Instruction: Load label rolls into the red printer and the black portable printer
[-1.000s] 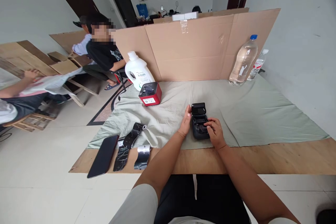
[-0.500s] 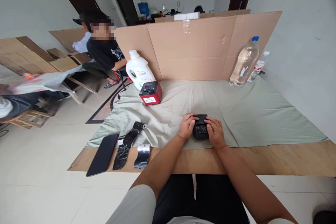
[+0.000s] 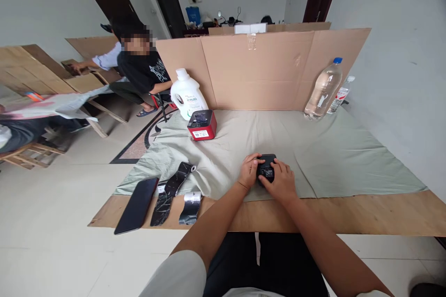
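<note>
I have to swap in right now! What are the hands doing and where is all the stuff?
Left hand: on the left side of the small black device, fingers curled over it.
Right hand: pressing down on its top and right side.
The device sits on the green cloth, lid down.
Red box and white jug stand at the back left; the clear bottle at the back right.
Phone and two black label strips lie at the front left edge.
Done: lid looks shut. Left: I cannot tell if it has latched.
</note>
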`<action>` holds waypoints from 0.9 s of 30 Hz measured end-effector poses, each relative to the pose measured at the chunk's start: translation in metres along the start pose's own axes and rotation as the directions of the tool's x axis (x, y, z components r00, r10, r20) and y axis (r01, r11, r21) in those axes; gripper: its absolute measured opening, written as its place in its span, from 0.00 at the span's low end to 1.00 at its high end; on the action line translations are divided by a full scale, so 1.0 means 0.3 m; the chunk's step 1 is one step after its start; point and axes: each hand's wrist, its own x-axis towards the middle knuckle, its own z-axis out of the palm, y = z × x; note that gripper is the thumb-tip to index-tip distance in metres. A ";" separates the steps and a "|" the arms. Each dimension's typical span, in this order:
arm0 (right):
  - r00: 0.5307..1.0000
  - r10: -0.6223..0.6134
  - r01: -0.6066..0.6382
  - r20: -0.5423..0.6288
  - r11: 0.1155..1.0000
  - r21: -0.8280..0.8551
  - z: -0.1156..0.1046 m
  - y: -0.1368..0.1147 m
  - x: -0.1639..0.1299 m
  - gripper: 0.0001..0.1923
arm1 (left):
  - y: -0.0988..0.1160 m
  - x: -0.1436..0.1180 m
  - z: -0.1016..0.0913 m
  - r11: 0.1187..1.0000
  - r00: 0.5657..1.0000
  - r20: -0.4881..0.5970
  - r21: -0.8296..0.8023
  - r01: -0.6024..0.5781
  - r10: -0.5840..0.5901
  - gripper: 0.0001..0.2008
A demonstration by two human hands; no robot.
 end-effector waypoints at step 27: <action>0.785 0.618 -0.593 -0.044 0.729 -0.342 -0.007 0.779 0.695 0.41 | 0.034 -0.016 -0.001 0.891 0.733 0.636 0.444 -0.094 -0.240 0.27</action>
